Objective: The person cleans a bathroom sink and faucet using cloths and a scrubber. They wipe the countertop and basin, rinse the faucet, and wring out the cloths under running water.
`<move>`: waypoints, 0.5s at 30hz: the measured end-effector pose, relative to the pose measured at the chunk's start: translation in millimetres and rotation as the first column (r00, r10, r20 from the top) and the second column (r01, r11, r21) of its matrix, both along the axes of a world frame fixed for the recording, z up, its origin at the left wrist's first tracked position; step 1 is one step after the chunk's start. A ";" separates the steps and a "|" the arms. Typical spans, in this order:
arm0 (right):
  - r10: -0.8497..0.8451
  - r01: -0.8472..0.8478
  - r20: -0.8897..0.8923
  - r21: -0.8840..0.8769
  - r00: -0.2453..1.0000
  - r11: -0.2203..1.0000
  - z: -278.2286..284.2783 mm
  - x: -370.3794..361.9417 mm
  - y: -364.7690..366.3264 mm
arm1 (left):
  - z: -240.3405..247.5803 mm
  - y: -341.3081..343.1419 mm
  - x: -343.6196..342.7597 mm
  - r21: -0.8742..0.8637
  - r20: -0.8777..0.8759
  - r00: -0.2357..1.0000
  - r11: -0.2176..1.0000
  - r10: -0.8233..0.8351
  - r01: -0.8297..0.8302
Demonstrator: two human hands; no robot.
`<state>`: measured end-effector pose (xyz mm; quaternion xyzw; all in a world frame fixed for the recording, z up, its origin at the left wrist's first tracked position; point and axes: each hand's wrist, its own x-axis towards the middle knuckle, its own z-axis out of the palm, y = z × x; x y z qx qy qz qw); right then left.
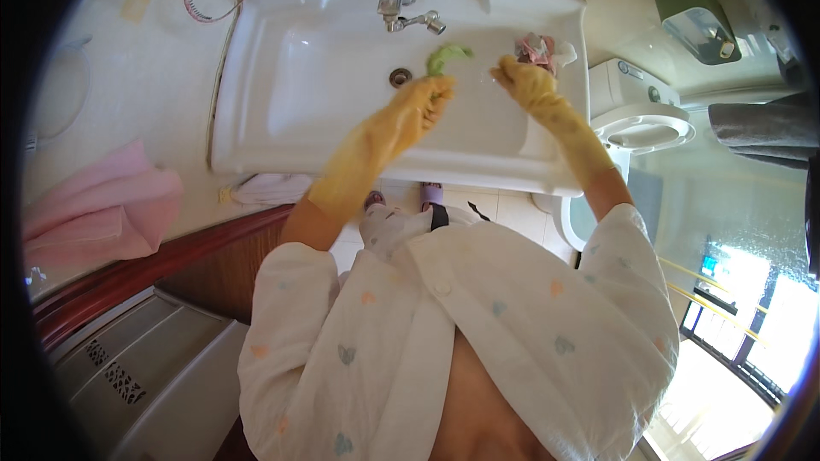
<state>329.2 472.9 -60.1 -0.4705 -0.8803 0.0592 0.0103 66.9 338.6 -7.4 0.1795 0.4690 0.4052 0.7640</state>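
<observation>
My left hand (420,104), in a long yellow rubber glove, is closed over the white sink (307,119). A limp light-green cloth (448,56) sticks out from its fingers toward the tap, its far end curling right. My right hand (523,78), gloved the same way, is held with its fingers pinched together to the right of the green cloth, apart from it. Whether anything is in that pinch is too small to tell. Just beyond the right hand lies a crumpled pink and white cloth bundle (536,48), partly hidden by the glove.
A chrome tap (395,0) with a jointed spout stands at the sink's back edge, near the round drain (400,78). A pink towel (111,205) hangs at left. To the right are a toilet (642,130) and a green bin (694,13).
</observation>
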 end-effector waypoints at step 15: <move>-0.379 -0.156 -0.752 -0.532 0.540 0.832 68.1 -79.9 -37.6 | 19.7 -8.2 -47.3 0.359 -0.250 0.949 0.929 0.192 -0.094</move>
